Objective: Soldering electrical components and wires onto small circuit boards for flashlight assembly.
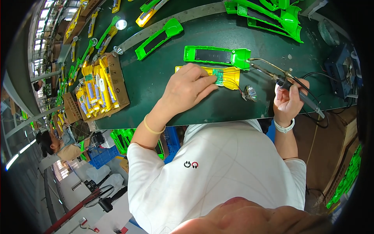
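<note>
My left hand rests on a yellow flashlight shell, its fingers curled over the left part and hiding it. A small green circuit board sits inside the shell beside my fingertips. Thin wires run from the board to a shiny round reflector lying just right of the shell. In my right hand is a soldering iron, gripped by its dark handle. Its tip and a thin curved metal tube point left, over the right end of a green shell lying behind the yellow one.
A cardboard box of yellow flashlight parts stands at left. Another green shell and a stack of green shells lie farther back. A dark blue soldering station with cables stands at right. A co-worker sits at far left.
</note>
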Motion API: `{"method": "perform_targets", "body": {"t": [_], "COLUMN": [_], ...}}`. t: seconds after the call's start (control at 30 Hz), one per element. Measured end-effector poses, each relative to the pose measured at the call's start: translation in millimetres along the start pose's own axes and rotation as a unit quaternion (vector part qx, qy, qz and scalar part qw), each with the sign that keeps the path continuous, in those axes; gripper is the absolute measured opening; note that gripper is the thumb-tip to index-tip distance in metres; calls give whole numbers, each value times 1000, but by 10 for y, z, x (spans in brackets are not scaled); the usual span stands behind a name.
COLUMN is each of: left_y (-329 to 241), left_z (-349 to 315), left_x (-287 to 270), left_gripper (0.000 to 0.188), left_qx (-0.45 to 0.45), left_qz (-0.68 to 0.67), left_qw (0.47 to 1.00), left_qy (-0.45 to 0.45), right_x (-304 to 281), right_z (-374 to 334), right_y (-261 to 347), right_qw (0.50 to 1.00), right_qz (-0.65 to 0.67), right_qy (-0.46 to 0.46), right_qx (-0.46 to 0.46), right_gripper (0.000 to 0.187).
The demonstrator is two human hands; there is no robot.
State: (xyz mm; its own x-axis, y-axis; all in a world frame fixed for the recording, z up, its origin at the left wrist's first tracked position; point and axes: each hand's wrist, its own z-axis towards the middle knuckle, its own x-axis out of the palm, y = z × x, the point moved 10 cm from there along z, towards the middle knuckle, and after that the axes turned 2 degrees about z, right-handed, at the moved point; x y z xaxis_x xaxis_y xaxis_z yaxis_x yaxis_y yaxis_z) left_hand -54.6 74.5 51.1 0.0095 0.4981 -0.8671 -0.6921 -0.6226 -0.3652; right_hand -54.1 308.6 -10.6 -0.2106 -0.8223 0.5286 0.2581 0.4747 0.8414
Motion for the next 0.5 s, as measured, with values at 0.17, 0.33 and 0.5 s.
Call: {"method": "perform_targets", "body": {"t": [0.17,0.33,0.5], "left_y": [-59,66,213], "left_z": [398,400,301], "left_x": [174,137,384], "left_gripper": [17,11,9], "left_qx": [-23,-46,-197], "left_qz": [27,-104,-169], "left_qw": [999,992,965], "left_qy": [-19,-63,28], "right_x": [-33,-2,203], "right_z": [136,204,327], "right_y": [50,170,-75], "right_qw": [1000,1000,998], "right_qz": [-1,-15,4], "right_qy": [-22,16,47], "right_qx": [-19,-21,36], "right_gripper": [18,16,18]}}
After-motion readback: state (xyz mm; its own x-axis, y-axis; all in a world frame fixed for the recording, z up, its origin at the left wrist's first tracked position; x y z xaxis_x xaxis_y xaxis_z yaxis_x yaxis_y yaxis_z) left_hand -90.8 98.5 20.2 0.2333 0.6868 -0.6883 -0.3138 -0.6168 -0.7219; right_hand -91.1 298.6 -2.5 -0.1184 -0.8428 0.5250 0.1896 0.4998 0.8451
